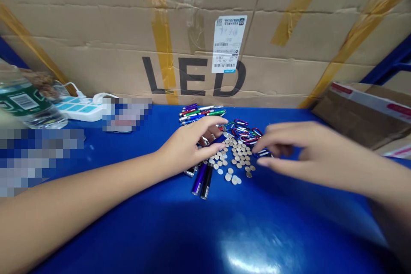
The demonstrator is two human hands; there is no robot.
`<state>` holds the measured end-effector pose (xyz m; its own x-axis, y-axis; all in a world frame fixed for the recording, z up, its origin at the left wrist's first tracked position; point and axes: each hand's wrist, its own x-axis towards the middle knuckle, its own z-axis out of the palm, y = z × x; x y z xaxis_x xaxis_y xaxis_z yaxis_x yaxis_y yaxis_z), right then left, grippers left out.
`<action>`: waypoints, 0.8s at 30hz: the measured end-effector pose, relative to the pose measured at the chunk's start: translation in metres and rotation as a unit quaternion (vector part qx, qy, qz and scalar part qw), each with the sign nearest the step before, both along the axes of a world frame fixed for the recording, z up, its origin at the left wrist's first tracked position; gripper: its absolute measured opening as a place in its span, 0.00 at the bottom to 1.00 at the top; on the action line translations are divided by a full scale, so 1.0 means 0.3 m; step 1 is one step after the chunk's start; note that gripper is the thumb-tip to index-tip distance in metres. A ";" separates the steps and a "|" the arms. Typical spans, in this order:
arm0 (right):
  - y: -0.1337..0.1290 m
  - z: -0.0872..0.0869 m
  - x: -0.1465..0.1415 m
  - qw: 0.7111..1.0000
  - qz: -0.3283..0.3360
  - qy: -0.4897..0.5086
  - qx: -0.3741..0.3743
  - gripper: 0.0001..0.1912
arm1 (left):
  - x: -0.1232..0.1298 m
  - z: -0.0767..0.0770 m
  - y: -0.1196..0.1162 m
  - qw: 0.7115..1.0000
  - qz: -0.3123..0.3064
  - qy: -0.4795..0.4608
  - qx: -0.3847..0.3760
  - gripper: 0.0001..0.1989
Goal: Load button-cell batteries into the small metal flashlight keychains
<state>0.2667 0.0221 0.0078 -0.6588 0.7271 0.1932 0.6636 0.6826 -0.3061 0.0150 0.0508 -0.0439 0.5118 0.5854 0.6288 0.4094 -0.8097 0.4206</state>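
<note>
Flat, pale-gold button batteries lie in a loose pile on the blue table, w/ a few strays at the front edge. Multicolor carabiner clips sit tangled just behind, touching the pile. Slim metal pen lights lie roughly side by side at the back, mixed colors. A purple one & a black one lie together in front of the pile, nearly parallel.

A cardboard carton printed LED is standing behind the blue tabletop, with yellow packing tape running down it and a shipping label sticking just above the D. A plastic water bottle is sitting at left near a white power strip, and a second cardboard box is sitting at right.
</note>
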 end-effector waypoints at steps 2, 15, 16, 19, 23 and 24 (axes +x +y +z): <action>-0.002 -0.020 -0.032 0.998 0.031 -0.034 -0.047 0.05 | 0.001 0.000 -0.001 1.000 0.000 0.004 -0.011 0.18; -0.008 -0.121 -0.135 0.997 0.027 -0.056 -0.043 0.07 | -0.005 0.001 0.004 0.997 -0.035 0.064 0.015 0.13; -0.005 -0.121 -0.134 0.997 0.024 -0.055 -0.044 0.07 | -0.005 0.002 0.004 0.997 -0.036 0.065 0.017 0.13; 0.003 -0.116 -0.124 0.998 -0.009 -0.052 -0.045 0.05 | -0.005 0.005 0.004 0.996 -0.035 0.073 0.023 0.13; 0.008 -0.105 -0.105 0.998 -0.015 -0.049 -0.045 0.05 | -0.006 0.006 0.003 0.996 -0.031 0.081 0.025 0.13; 0.008 -0.103 -0.101 0.998 -0.008 -0.048 -0.047 0.05 | -0.005 0.006 0.003 0.996 -0.032 0.081 0.027 0.13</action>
<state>0.2363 0.0245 -0.0231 -0.6587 0.7500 0.0598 0.7042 0.6425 -0.3022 0.0133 0.0515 -0.0422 0.6446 0.5160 0.5641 0.4154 -0.8559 0.3082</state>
